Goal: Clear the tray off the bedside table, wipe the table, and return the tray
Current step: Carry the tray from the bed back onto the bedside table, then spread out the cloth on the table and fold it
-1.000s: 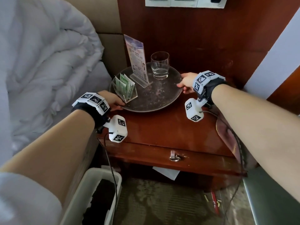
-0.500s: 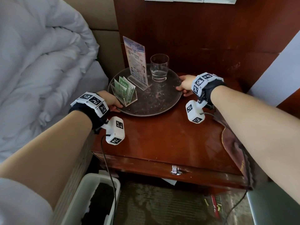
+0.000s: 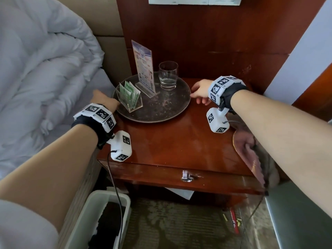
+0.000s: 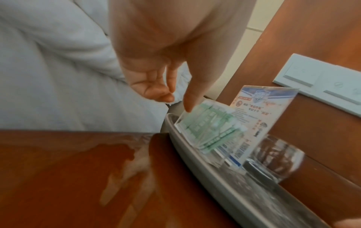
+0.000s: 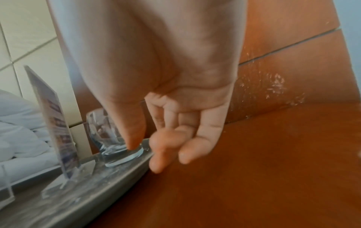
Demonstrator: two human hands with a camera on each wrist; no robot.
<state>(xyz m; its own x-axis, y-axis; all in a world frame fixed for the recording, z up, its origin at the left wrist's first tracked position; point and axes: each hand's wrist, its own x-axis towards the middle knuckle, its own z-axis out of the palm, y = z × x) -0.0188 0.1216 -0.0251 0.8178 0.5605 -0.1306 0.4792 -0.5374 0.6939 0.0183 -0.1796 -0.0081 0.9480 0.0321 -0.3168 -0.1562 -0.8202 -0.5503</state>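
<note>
A round dark metal tray (image 3: pixel 156 120) sits on the back left of the red-brown bedside table (image 3: pixel 179 144). It carries a glass (image 3: pixel 168 76), an upright sign card (image 3: pixel 144 65) and a clear holder of green packets (image 3: pixel 130 97). My left hand (image 3: pixel 105 101) hovers beside the tray's left rim. In the left wrist view the left hand (image 4: pixel 156 86) has relaxed fingers and holds nothing, above the rim (image 4: pixel 205 168). My right hand (image 3: pixel 200 92) is just off the right rim. The right wrist view shows the right hand (image 5: pixel 175 138) loosely curled and empty, next to the rim (image 5: pixel 97 200) and the glass (image 5: pixel 109 138).
A white duvet (image 3: pixel 45 78) lies on the bed at the left. A white bin (image 3: pixel 100 221) stands on the floor below the table's front left corner. A brownish cloth (image 3: pixel 248 150) hangs over the table's right edge. The drawer handle (image 3: pixel 186 177) faces me.
Both hands held the tray's rim in the earlier frames. Now they have come off it and sit slightly apart from its edges. The tray rests on the table.
</note>
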